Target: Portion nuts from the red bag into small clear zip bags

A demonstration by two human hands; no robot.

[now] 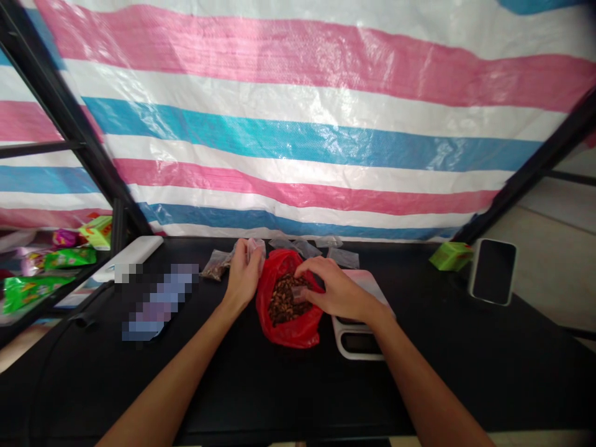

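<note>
A red plastic bag [288,338] stands rolled open in front of me, filled with small brown seed-like pieces [282,302]. My right hand [333,287] reaches over its right rim, fingers curled around a small clear plastic piece [299,293] that rests among the brown pieces; its exact kind is unclear. Just left of the red bag, my left hand [243,276] pinches a small clear plastic bag [256,249] near its top. Beside that hand lies a clear bag with brown contents [215,266]. A white kitchen scale [344,355] sits partly under my right forearm.
Several flat clear bags [343,257] lie behind the red bag. A phone-like device [493,272] stands at the right by a green box [450,256]. At left are a long white object [135,253], a blurred-out item [161,304] and a black cable [46,335].
</note>
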